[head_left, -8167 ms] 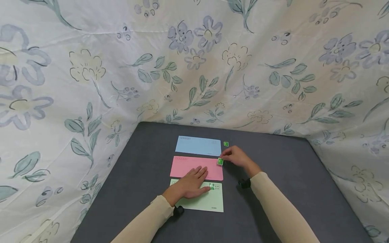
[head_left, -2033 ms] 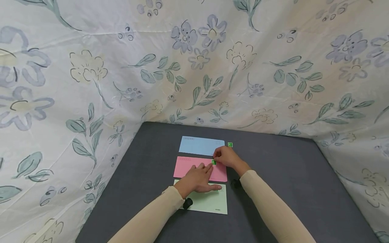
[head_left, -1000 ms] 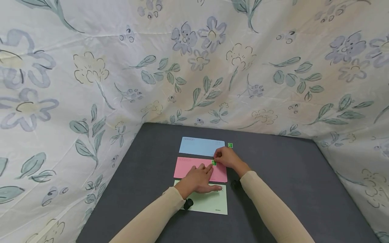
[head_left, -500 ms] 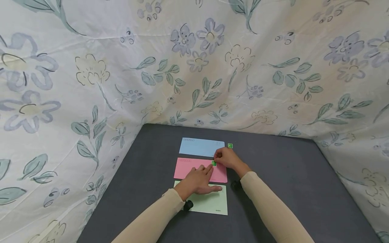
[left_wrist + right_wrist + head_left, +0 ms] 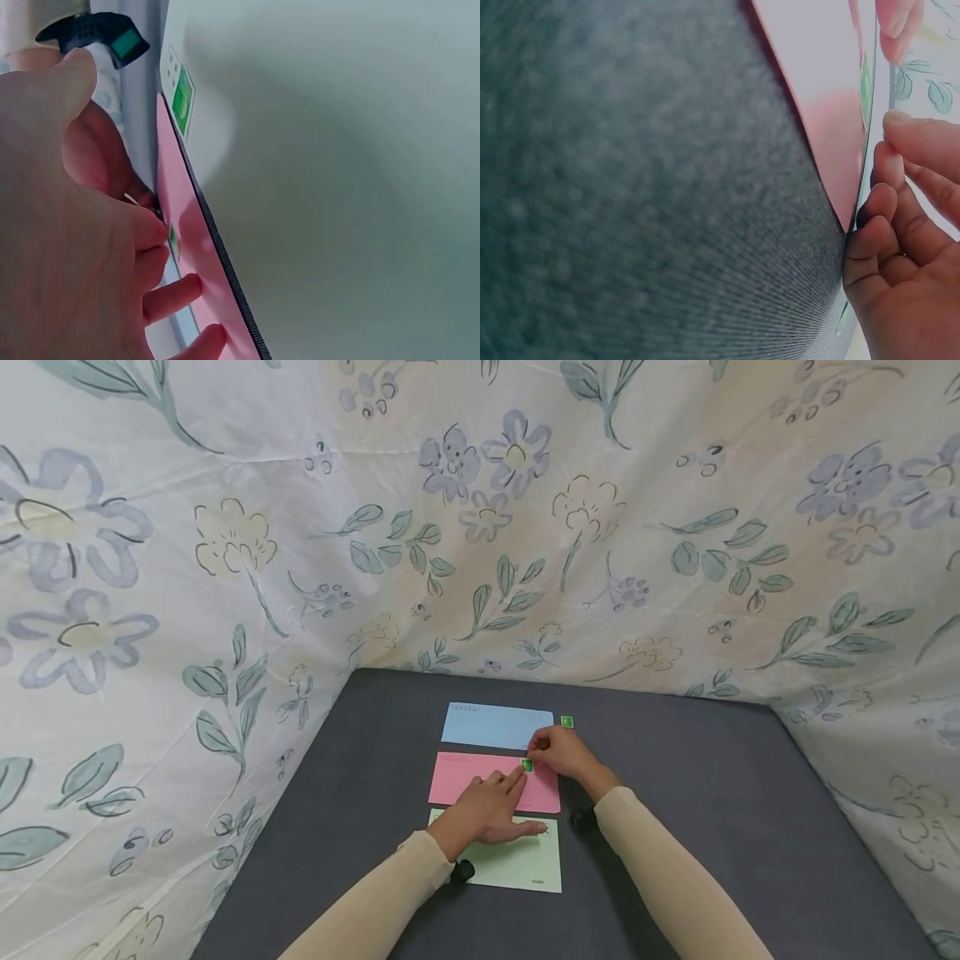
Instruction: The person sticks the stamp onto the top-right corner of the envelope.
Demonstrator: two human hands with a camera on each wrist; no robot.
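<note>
My left hand (image 5: 491,810) lies across the pink envelope (image 5: 457,772) with fingers spread, its fingertips at the lower edge of a green postage stamp (image 5: 527,766). Its thumb reaches over the light green envelope (image 5: 517,868) below. My right hand (image 5: 566,750) has curled fingers, with thumb and forefinger pinched at the stamp's top edge, near the envelope's upper right corner. In the right wrist view the stamp (image 5: 865,90) lies nearly flat on the pink paper, close to the fingertips. Another stamp (image 5: 182,101) sits on the light green envelope, seen in the left wrist view.
Above the pink envelope lies a blue envelope (image 5: 495,725), its lower right corner under the right hand. A loose green stamp (image 5: 567,722) is on the dark grey table (image 5: 675,777) just right of it. A floral cloth (image 5: 480,527) hangs behind the table.
Since the oldest frame the right hand has brought the stamp left, from the pink envelope's right edge onto it; the left hand has shifted toward it. In the last two seconds both hands stay still.
</note>
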